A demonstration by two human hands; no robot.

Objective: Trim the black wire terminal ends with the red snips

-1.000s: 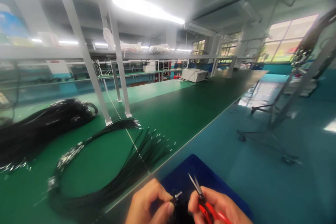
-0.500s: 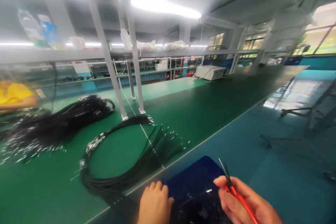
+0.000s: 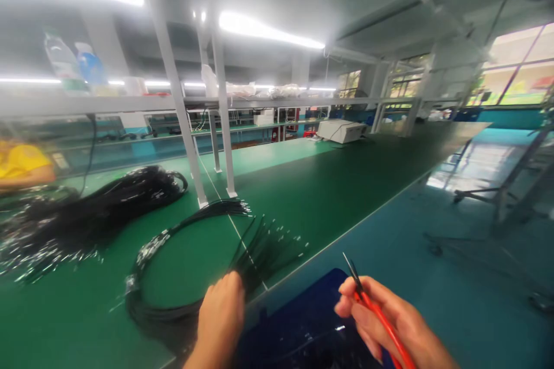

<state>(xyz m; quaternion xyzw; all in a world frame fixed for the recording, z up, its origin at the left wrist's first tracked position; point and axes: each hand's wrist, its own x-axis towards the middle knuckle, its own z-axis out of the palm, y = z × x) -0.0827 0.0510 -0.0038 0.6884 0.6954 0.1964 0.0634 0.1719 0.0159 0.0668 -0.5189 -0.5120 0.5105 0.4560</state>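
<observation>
My left hand (image 3: 220, 314) lies knuckles-up on a curved bundle of thin black wires (image 3: 182, 253) at the near edge of the green bench (image 3: 329, 190); its fingers are hidden from me. My right hand (image 3: 385, 320) is closed round red-handled snips (image 3: 374, 308), the dark blades pointing up and away. Between the hands, below the bench edge, is a dark blue tray (image 3: 311, 323) with small shiny bits in it.
A bigger heap of black wires (image 3: 90, 207) lies at the left. White uprights (image 3: 190, 144) carry a shelf with bottles (image 3: 73, 66). A person's yellow sleeve (image 3: 21, 161) shows at far left. A white box (image 3: 340, 130) sits far back. A metal trolley frame (image 3: 497, 207) stands on the right.
My left hand has moved from in front of me, where it pinched a wire end, up and left onto the wire bundle. The right hand with the snips has drifted right and up.
</observation>
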